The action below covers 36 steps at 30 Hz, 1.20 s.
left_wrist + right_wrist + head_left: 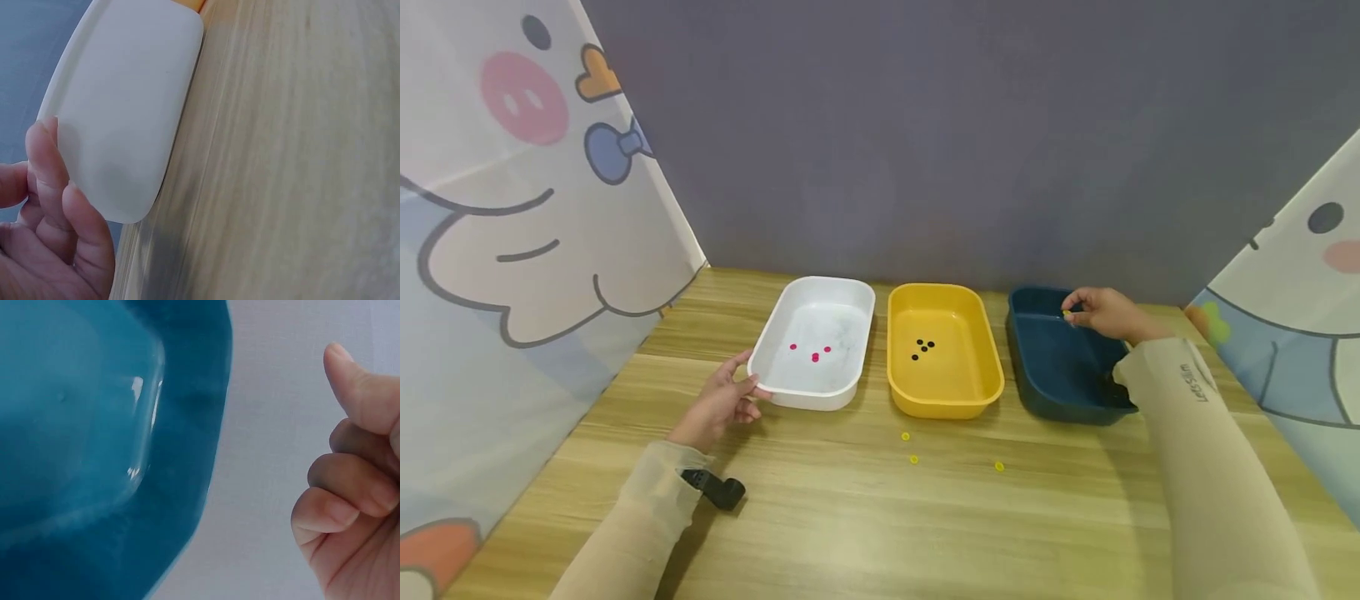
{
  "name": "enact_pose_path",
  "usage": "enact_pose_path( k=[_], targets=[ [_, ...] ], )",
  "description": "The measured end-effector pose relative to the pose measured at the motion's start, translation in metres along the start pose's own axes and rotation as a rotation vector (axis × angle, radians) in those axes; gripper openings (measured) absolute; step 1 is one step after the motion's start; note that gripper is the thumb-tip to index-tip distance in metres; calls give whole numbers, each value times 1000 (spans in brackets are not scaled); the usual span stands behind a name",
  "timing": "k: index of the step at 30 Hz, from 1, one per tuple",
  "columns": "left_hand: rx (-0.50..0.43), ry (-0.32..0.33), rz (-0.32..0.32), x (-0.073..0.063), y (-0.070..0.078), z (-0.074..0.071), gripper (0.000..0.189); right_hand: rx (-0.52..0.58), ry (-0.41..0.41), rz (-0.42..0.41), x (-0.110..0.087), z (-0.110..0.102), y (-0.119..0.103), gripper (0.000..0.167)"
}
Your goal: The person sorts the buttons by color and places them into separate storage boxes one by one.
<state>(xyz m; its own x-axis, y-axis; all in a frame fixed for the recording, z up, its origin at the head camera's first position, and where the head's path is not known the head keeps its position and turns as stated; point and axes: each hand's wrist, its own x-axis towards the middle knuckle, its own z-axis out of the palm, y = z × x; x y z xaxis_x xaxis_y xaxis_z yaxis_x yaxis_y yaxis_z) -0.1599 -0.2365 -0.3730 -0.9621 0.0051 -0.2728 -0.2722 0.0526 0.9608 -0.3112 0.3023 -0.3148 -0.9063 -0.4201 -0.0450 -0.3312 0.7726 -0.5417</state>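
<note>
My left hand [718, 404] grips the near-left corner of a white tray [805, 400] by its rim, and the left wrist view shows the fingers against the tray's outer side. Over the far right part of a dark blue tray [1052, 392], my right hand [1108, 315] pinches a small yellow button [1066, 312] between thumb and fingertips. That button does not show in the right wrist view, where the other fingers are curled. Several pink buttons [827, 349] lie inside the white tray. Three yellow buttons [999, 467] lie on the table.
Between the white and blue trays stands a yellow tray [943, 408] holding several black buttons [924, 349]. All three trays stand in a row on the wooden table [865, 533], before a grey backdrop [925, 142]. Printed cloth panels [550, 250] flank both sides.
</note>
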Motion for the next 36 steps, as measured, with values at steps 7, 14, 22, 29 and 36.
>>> enact_pose_path(
  k=[7,14,22,29,36],
  targets=[
    [7,7,-13,2,-2,2,59,2,29,-21,9,1,-3,23],
    [-7,8,-8,2,-3,4,59,9,34,-2,18,10,8,22],
    [-8,24,-13,-1,-3,4,59,31,8,-3,25,21,18,22],
    [-7,34,-4,0,-1,4,59,20,-14,26,28,33,30,20],
    [-16,34,-9,0,-3,3,59,-30,17,12,37,46,42,16]
  ],
)
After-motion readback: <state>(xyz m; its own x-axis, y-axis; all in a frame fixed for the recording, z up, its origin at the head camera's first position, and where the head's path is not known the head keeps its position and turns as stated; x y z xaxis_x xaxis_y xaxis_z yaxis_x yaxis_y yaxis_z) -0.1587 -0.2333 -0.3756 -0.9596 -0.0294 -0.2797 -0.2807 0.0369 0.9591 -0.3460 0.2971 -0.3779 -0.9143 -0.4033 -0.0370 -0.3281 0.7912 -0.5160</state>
